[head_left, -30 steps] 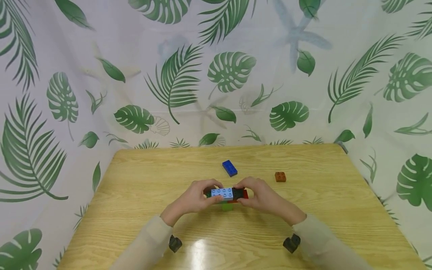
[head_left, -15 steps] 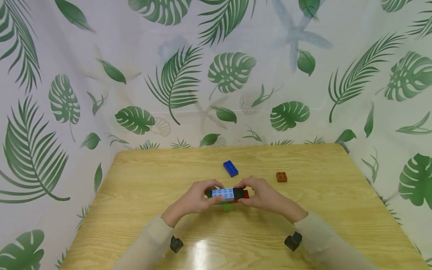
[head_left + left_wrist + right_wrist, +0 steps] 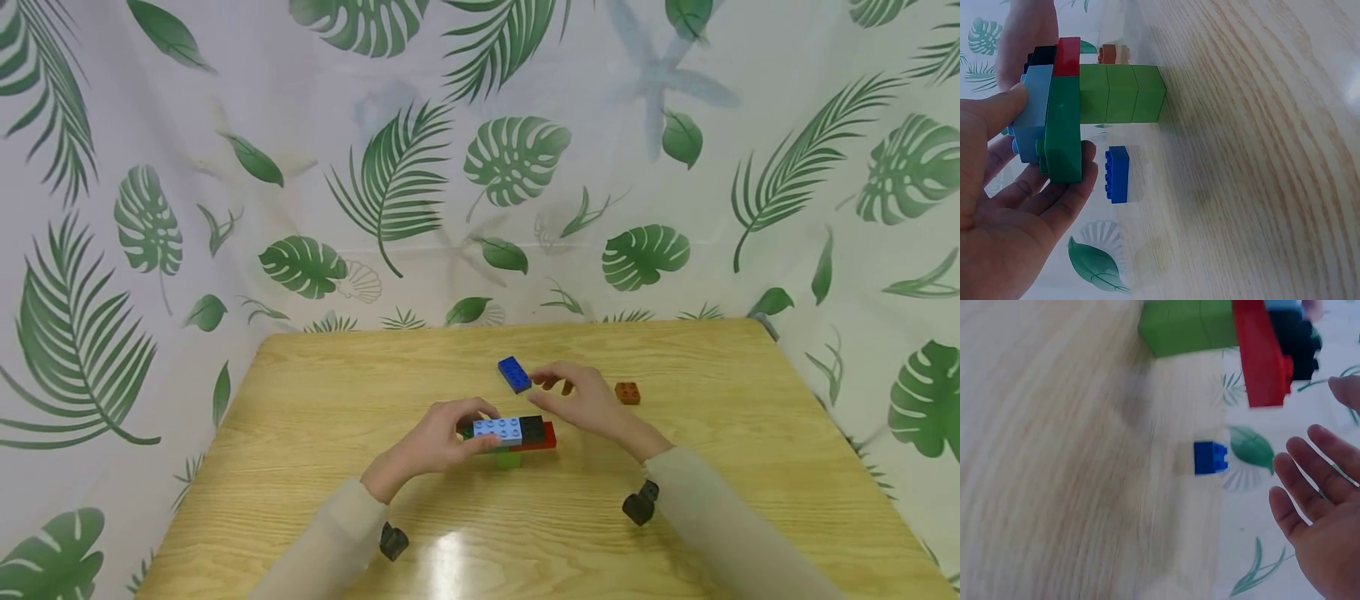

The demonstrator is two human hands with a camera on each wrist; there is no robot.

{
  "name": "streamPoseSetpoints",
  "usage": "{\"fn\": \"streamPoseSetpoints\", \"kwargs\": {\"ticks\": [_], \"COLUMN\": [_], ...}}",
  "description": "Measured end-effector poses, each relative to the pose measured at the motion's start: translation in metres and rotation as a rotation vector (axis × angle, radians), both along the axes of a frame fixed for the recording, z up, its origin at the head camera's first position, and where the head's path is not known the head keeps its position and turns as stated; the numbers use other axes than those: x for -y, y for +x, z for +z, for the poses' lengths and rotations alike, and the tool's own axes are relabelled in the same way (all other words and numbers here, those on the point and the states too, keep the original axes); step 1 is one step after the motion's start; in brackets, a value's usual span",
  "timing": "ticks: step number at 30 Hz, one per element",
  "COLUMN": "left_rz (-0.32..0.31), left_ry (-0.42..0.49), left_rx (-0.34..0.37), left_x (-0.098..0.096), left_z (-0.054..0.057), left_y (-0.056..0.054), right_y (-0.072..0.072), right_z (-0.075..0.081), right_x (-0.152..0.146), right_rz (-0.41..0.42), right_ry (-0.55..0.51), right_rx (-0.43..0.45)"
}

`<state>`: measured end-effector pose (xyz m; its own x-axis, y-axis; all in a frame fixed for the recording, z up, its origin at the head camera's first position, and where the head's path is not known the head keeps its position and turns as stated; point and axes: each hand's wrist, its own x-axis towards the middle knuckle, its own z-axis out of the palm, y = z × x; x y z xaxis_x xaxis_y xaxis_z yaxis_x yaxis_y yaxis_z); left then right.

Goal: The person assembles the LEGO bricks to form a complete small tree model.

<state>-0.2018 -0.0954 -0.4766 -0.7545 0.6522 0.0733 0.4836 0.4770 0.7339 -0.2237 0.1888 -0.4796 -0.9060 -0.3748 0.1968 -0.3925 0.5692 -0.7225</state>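
Observation:
My left hand (image 3: pixel 442 437) grips the left end of a T-shaped toy brick build, thumb on its light blue brick (image 3: pixel 498 430) and fingers round the dark green brick (image 3: pixel 1064 134). Beside the light blue one sits a black brick (image 3: pixel 532 427), over a red brick (image 3: pixel 550 435). A column of light green bricks (image 3: pixel 1122 94) carries this top and stands on the table. My right hand (image 3: pixel 581 400) holds nothing; its fingers are spread and loosely bent, close to a blue brick (image 3: pixel 513 375) lying studs up behind the build.
A small orange-brown brick (image 3: pixel 627 393) lies right of the blue one, just beyond my right hand. The wooden table (image 3: pixel 337 367) ends at the back against a leaf-patterned cloth (image 3: pixel 427 208). A black wrist camera (image 3: pixel 640 504) hangs under the right forearm.
My right hand has let go of the black and red end of the build and moved up and back towards the blue brick. The left hand keeps its grip.

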Motion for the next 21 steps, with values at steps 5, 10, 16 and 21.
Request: {"fn": "streamPoseSetpoints", "kwargs": {"ticks": [5,10,16,21], "left_rz": [0.009,0.003,0.007,0.006], "left_ry": [-0.006,-0.005,-0.013,-0.019], "left_rx": [0.001,0.004,0.002,-0.009], "left_x": [0.0,0.0,0.001,0.001], "left_z": [-0.001,-0.002,-0.001,0.0], "left_y": [0.0,0.0,0.001,0.0], "right_y": [-0.017,-0.029,-0.042,-0.052], "right_z": [-0.01,-0.024,-0.039,-0.049], "right_x": [-0.001,0.0,0.006,0.014], "right_rz": [-0.058,-0.08,-0.107,-0.122], "right_ry": [-0.009,-0.009,-0.012,0.01], "right_rx": [0.03,0.043,0.092,0.101]}}
